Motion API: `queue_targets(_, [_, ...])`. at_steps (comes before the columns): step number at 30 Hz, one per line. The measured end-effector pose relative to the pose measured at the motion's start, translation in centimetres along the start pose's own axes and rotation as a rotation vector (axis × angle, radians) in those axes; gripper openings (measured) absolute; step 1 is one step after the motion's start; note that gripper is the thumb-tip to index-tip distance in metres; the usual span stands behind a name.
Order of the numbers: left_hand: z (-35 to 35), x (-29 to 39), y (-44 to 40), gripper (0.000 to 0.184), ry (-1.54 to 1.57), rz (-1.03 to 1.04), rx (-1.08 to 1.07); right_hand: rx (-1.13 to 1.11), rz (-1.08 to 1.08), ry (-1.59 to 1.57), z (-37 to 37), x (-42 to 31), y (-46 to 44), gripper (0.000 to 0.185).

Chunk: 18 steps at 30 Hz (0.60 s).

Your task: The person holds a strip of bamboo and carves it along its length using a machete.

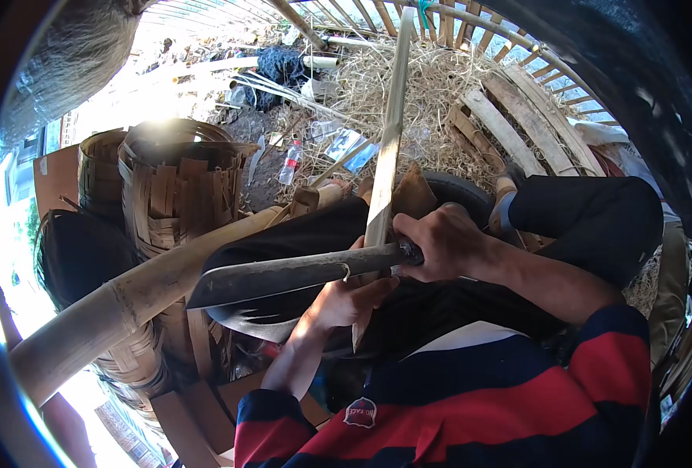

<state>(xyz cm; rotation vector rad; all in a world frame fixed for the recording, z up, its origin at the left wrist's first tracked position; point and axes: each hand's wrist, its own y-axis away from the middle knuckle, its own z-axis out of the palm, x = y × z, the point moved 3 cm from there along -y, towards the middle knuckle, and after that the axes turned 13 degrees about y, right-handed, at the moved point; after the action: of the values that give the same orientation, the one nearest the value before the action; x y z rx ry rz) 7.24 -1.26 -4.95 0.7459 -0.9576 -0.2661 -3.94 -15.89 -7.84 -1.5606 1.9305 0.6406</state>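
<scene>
A long dark machete (283, 274) lies crosswise in front of my body, its broad tip to the left. My right hand (443, 242) is closed round its handle end. My left hand (353, 300) grips the lower part of a pale split bamboo strip (389, 148), just below the blade. The strip stands nearly upright in view, its pointed lower end showing under my left hand. The blade crosses in front of the strip, and a small curled shaving (346, 271) hangs at its edge. Part of my left hand is hidden behind the machete.
A thick bamboo pole (120, 304) runs from the lower left toward my legs. Woven bamboo baskets (178, 187) stand at the left. Beyond my legs lie shavings (431, 101), flat bamboo pieces (509, 129), a plastic bottle (290, 162) and dark netting (279, 69). Cardboard (198, 425) lies at the lower left.
</scene>
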Motion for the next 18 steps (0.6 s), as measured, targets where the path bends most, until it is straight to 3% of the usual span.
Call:
queue_targets(6, [-0.7,-0.2,-0.3,0.052,-0.202,0.025,-0.026,0.053,-0.048,0.084,0.8,1.9,-0.1,0.03])
queue_targets(8, [-0.9,-0.5,0.1,0.054,-0.135,-0.018,-0.018,0.057,-0.028,0.106,0.6,3.1,0.0,0.029])
queue_targets(13, [-0.1,0.4,0.6,0.061,0.084,-0.061,-0.043,0.098,0.351,0.106,0.6,9.7,-0.3,0.029])
queue_targets(18, [0.5,0.5,0.0,0.058,0.033,-0.059,-0.072,0.139,0.226,0.021,0.5,5.6,0.2,0.027])
